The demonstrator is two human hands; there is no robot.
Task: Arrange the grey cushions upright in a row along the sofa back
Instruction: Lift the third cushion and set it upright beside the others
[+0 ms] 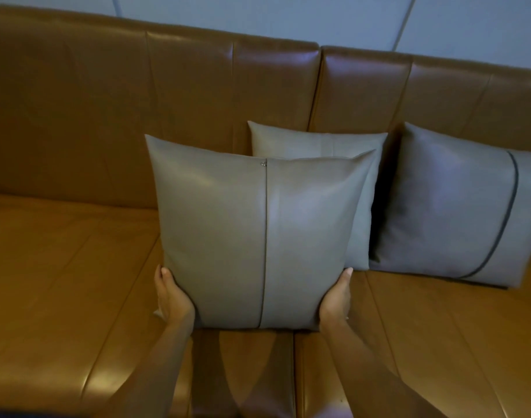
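I hold a grey leather cushion (pixel 258 236) upright over the brown sofa seat, its zip seam running down the middle and facing me. My left hand (pixel 171 297) grips its lower left edge and my right hand (pixel 336 300) grips its lower right edge. Behind it a second grey cushion (pixel 324 146) stands upright against the sofa back (pixel 167 101), mostly hidden by the held one. A third grey cushion (pixel 451 206) with a dark curved seam leans on the back at the right.
The brown leather seat (pixel 71 282) stretches to the left of the cushions, and the sofa back there is bare. A pale wall (pixel 318 16) rises behind the sofa. The seat's front part lies under my forearms.
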